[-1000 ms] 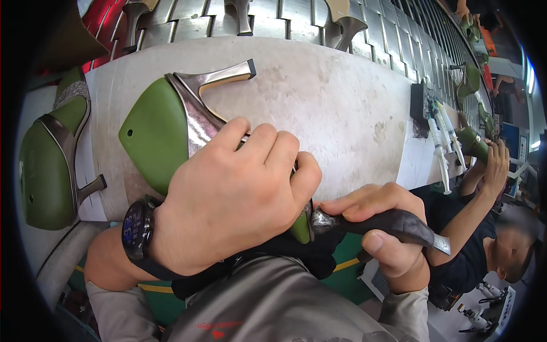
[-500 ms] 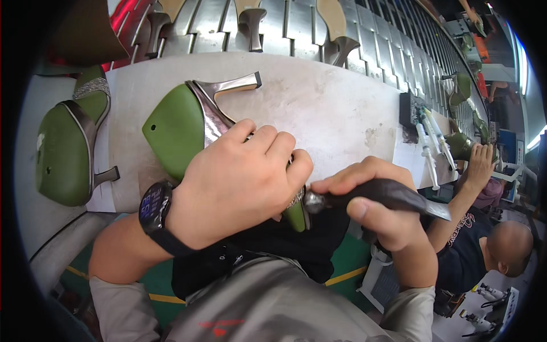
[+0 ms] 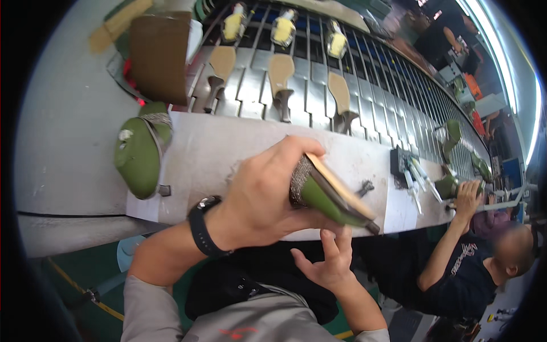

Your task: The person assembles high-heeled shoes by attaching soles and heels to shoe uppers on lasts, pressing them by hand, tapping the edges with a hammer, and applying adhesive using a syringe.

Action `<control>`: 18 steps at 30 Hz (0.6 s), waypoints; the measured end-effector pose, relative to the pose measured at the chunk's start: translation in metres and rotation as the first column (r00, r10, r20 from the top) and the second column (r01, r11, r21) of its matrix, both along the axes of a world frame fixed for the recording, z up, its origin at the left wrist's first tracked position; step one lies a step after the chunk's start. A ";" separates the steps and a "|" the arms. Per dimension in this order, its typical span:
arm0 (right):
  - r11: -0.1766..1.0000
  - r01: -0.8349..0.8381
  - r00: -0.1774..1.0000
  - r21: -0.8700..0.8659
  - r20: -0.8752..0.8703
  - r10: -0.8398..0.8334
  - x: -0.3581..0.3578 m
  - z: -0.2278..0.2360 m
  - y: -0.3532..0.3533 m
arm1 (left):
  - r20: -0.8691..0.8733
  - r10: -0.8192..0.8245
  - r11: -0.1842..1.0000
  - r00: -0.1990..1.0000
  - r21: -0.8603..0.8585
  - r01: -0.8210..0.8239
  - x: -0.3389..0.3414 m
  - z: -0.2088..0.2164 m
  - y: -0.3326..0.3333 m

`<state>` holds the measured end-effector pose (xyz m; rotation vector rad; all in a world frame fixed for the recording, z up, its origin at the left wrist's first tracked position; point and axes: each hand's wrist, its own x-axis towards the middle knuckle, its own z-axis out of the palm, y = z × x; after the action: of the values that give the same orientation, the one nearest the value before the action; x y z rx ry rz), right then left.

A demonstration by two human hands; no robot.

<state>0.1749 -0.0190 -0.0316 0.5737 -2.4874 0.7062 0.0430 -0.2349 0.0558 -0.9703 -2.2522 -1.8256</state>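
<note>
Left hand (image 3: 262, 191) firm around a green shoe (image 3: 321, 196); right hand (image 3: 330, 268) lower, fingers (image 3: 329, 246) apart.

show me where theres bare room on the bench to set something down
The bench shows bare between the resting green shoe and the left hand, and in a strip between the held shoe and conveyor. It's crowded rightward: syringes beside a black block.

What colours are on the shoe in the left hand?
The shoe is mostly green, with a speckled grey band and tan sole; best seen in the head view.
</note>
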 end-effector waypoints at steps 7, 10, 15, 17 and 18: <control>0.950 0.002 1.000 -0.313 0.021 0.005 -0.015 0.042 -0.025 | 0.686 -0.338 0.806 0.644 0.565 -0.178 0.011 -0.006 0.000; 0.617 0.246 0.805 -0.747 0.512 0.300 -0.027 0.060 -0.012 | 0.739 -0.204 0.948 0.642 0.313 -0.059 0.012 -0.043 -0.024; 0.716 0.309 0.736 -0.626 0.634 0.237 -0.055 0.044 -0.002 | 0.042 -0.017 0.942 0.999 -0.335 0.030 0.029 -0.087 -0.061; 0.504 0.424 0.710 -0.753 0.621 0.331 -0.059 0.043 -0.010 | -0.085 -0.067 0.938 0.994 -0.344 0.034 0.032 -0.095 -0.065; 0.423 0.454 0.720 -0.784 0.602 0.344 -0.064 0.050 -0.011 | 0.023 0.003 0.979 1.000 -0.206 0.002 0.035 -0.096 -0.068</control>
<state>0.1108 -0.0300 0.0185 -0.3242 -2.0827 2.4167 0.0779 -0.3027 -0.0405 -0.9814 -2.4941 -1.6357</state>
